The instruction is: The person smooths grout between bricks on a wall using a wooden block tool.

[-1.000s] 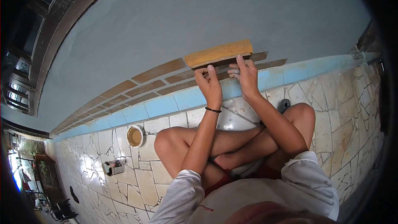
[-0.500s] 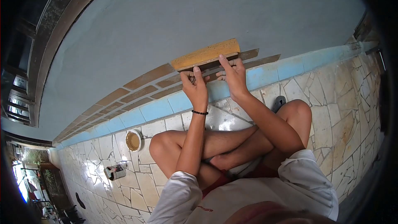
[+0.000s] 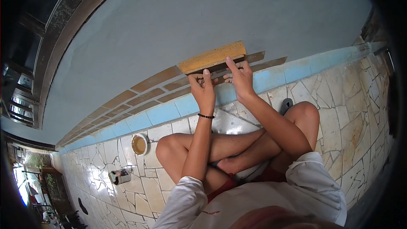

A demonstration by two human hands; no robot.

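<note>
A long yellow-orange block (image 3: 212,56), rough like sponge, lies lengthwise against the grey wall (image 3: 203,13). Its lower side is a thin pale edge with dark shadow under it. My left hand (image 3: 202,88) pinches that edge near the left end, thumb on top and fingers curled beneath. Closer to the right end, my right hand (image 3: 241,78) grips the same edge, its thumb laid over it. Brown brick-shaped patches (image 3: 157,78) run in rows along the wall beside and below the block, the nearest ones partly covered by my fingers.
A light blue tile strip (image 3: 163,113) borders the wall's foot. On the stone-patterned floor (image 3: 347,131), left of my crossed legs, stand a white tub (image 3: 139,144) of brownish liquid and a can (image 3: 120,177). A grey sandal (image 3: 286,105) lies by my right knee.
The view has turned slightly, so the wall and tub sit a little further right. Both hands keep their hold on the block, which stays at nearly the same spot.
</note>
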